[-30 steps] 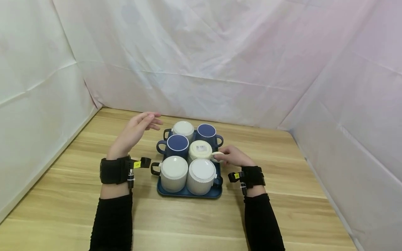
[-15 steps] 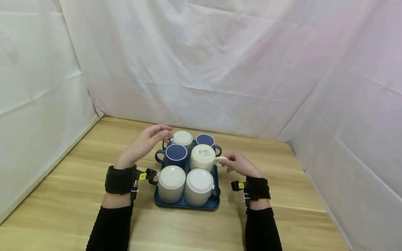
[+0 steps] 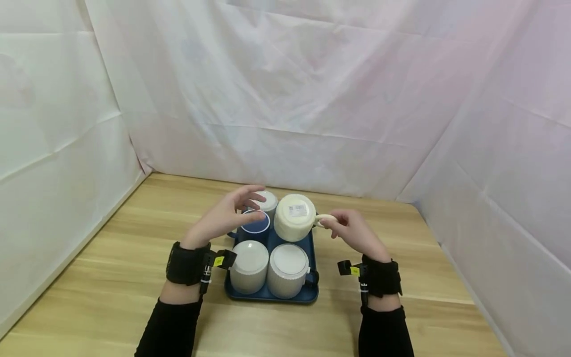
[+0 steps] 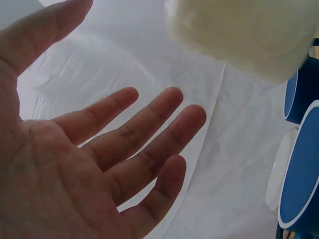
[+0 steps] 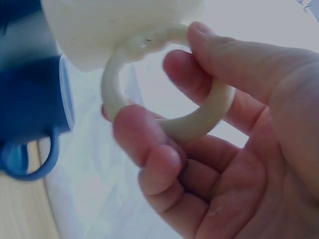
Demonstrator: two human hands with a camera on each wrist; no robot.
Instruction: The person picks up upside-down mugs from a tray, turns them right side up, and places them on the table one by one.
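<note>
My right hand (image 3: 345, 225) pinches the handle (image 5: 169, 122) of a cream mug (image 3: 294, 216) and holds it upside down in the air above the blue tray (image 3: 285, 294). A barcode label shows on its base. My left hand (image 3: 238, 208) hovers open beside the lifted mug, over a blue mug (image 3: 255, 225), fingers spread (image 4: 124, 144) and touching nothing. Two upside-down white mugs (image 3: 250, 265) (image 3: 287, 270) stand at the tray's front. Another white mug (image 3: 269, 202) stands at the back, partly hidden.
The tray sits mid-table on a wooden tabletop (image 3: 111, 258). White fabric walls (image 3: 290, 99) close off the left, back and right sides. Another blue mug (image 5: 30, 104) shows below the lifted cream one in the right wrist view.
My right hand has lifted the cream mug off the tray by its handle. My left hand has moved right, closer to the mugs.
</note>
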